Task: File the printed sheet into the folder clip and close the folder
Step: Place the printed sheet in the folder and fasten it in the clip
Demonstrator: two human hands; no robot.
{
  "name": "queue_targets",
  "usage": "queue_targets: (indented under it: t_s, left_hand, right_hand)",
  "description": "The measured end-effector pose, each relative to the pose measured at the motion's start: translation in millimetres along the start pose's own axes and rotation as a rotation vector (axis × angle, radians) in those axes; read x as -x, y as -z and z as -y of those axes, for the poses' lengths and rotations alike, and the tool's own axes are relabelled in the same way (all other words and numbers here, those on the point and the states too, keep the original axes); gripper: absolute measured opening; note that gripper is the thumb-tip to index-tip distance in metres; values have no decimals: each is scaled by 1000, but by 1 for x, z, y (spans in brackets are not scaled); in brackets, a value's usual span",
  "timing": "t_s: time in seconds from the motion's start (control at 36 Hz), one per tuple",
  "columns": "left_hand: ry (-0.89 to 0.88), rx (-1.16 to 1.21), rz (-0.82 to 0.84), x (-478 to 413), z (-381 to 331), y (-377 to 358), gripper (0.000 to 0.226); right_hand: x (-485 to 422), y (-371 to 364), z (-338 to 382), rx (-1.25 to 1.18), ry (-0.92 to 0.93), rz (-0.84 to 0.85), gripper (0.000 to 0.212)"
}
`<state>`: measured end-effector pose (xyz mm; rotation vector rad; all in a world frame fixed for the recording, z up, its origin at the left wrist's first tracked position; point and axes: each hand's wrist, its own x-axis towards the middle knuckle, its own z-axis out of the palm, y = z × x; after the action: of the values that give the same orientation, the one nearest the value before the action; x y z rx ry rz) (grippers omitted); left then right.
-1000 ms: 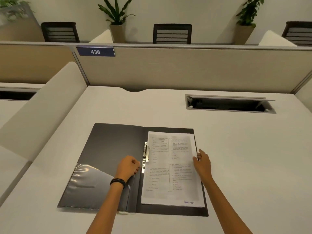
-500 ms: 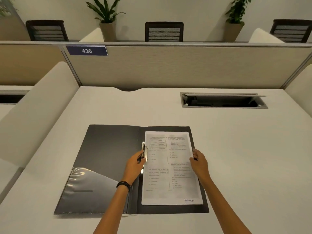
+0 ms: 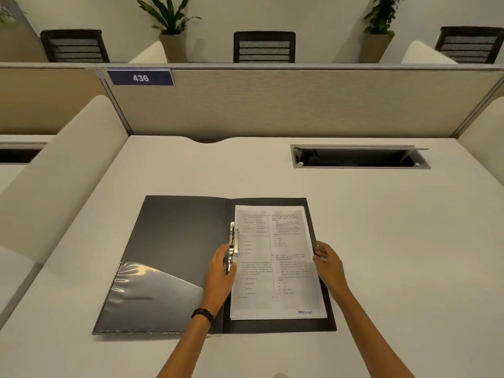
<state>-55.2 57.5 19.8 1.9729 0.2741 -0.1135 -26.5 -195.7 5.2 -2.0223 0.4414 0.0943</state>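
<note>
- My left hand [image 3: 221,271] lies at the spine of the open folder [image 3: 174,241], fingers stretched forward and held together; the fingertips touch the metal clip [image 3: 234,242]. I cannot tell if they pinch the clip lever or only rest against it.
- My right hand [image 3: 327,264] is at the right edge of the printed sheet [image 3: 278,263], the fingers curled over this edge and the thumb on top, so it holds the paper lightly there.
- The sheet lies flat between my two hands, on the right half of the folder. Its left edge is just beside the clip, and the clip arm reaches a little over this edge near the top.
- A narrow dark border of the folder shows around the sheet on the far side, on the side of my right hand and on the near side.
- To the outside of my left hand the folder's left half lies open and flat, with a clear plastic pocket [image 3: 152,293] at its near corner.
- The desk [image 3: 395,255] is bare to the outside of my right hand and beyond both hands.
- Far beyond my right hand there is an open cable hatch [image 3: 360,156] in the desk, well apart from the folder.
</note>
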Motion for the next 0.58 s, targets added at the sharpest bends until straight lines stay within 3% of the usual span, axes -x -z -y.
queue_targets:
  t_s: [0.14,0.44,0.58]
  left_hand:
    - [39,-14,39,15,7,-6,49]
    - [56,50,-48,28,8,-9,40]
    - [75,33,5,39,13,-12,43]
  right_hand:
    - [7,-4,0,-14,39,16,34]
    - [17,0,-10,17,62,48,37]
    - [25,3,-19,17,76,85,37]
